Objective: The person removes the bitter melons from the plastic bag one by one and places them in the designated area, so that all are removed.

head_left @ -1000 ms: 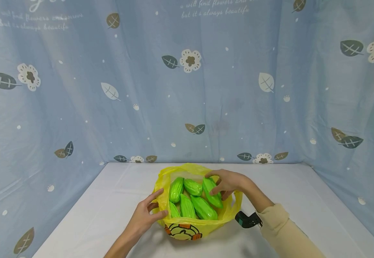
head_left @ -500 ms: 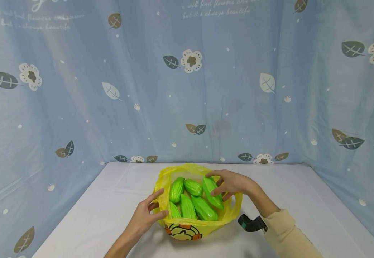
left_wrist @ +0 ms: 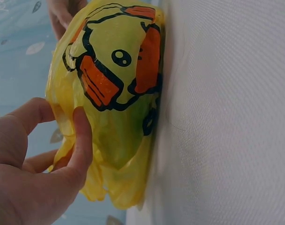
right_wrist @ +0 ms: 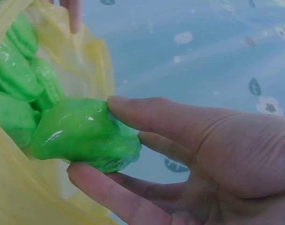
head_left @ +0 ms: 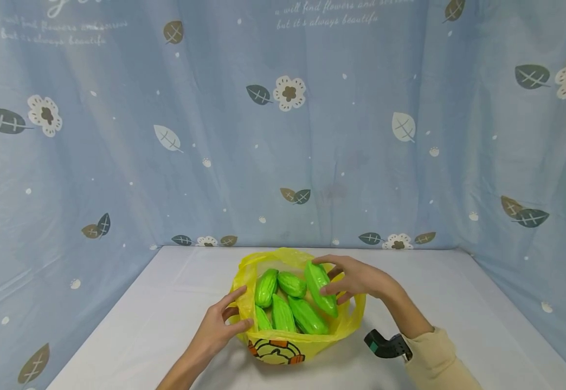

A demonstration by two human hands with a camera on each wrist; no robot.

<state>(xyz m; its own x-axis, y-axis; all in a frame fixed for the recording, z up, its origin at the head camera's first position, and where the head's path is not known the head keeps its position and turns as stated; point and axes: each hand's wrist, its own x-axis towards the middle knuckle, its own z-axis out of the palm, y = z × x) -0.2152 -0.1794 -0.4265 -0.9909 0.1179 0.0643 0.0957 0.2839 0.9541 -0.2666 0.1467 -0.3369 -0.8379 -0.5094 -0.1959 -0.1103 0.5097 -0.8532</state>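
Observation:
A yellow plastic bag [head_left: 283, 346] with a cartoon print stands with its mouth spread, and several glossy green ridged fruits [head_left: 283, 314] lie inside. At its left rim my left hand [head_left: 217, 325] grips the bag's edge; the left wrist view has the fingers and thumb of this hand [left_wrist: 48, 154] on either side of the thin yellow film. My right hand [head_left: 358, 279] holds one green ridged fruit [head_left: 318, 287] between thumb and fingers, at the right side of the bag's mouth. The right wrist view shows this held fruit [right_wrist: 86, 133] tilted, its near end towards the palm.
A white cloth-covered table [head_left: 185, 292] lies under the bag. Blue curtain [head_left: 283, 162] with leaf and flower prints hangs behind and on both sides. A black device [head_left: 385, 345] is strapped at the right wrist, near a beige sleeve [head_left: 434, 357].
My right hand has shifted slightly to the right and lifted the green fruit a little, so its upper end sits higher against the bag's back rim. The left hand stays at the bag's left edge.

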